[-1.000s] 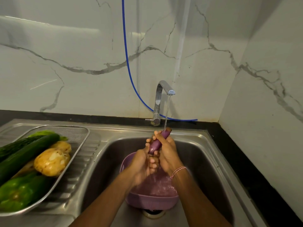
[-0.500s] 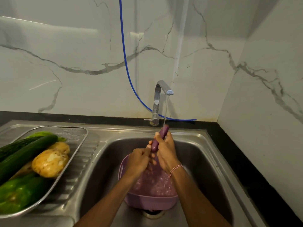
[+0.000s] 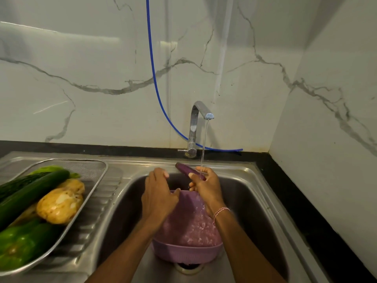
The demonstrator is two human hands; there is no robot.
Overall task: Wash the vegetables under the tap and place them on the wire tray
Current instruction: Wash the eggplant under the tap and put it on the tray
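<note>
While the tap point(image 3: 199, 117) is running, the slim purple eggplant point(image 3: 187, 170) is held over the sink point(image 3: 246, 203), tilted with its free tip pointing to about 10 o'clock. The water stream point(image 3: 203, 144) lands right where the fingers have it. The right hand point(image 3: 206, 185) has its grip closed round the eggplant's lower end. The left hand point(image 3: 159, 193) hangs just beside it at 9 o'clock, fingers loose and holding nothing, and I can't see it touching the eggplant.

Right under both hands, at 6 o'clock, a purple colander point(image 3: 187, 253) sits in the sink over the drain with water splashing in it. The tap stands at 12 o'clock on the sink's back edge, and a blue hose point(image 3: 155, 82) runs down the marble wall behind it.

Over at the sink's 9 o'clock the wire tray point(image 3: 103, 172) rests on the steel drainboard, loaded with a cucumber point(image 3: 32, 192), potatoes point(image 3: 60, 208) and a green bell pepper point(image 3: 20, 244). A black bench point(image 3: 295, 201) borders the sink at 12 and 3 o'clock.
</note>
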